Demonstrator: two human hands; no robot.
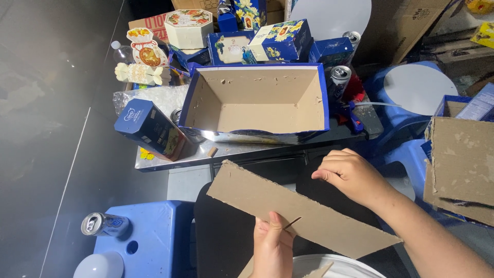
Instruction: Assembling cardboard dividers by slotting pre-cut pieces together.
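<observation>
The left hand [271, 247] pinches the near edge of a long brown cardboard strip [298, 211], and the right hand [350, 172] is curled on its far edge. Just past the hands, an open blue box [257, 103] sits on the surface [242, 149], with smaller boxes [280, 40] and a can [339, 77] crowded behind it. A second can [104, 224] lies on a blue stool [154, 231] left of the left hand.

Long brown cardboard strip [303, 213], flat, slanting down to the right, ragged edges, short slit near lower edge

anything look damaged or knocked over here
Yes. The open blue box has torn patches in its brown lining. A drink can lies on its side on the blue stool. The cardboard strip in the left hand has ragged edges.
</observation>
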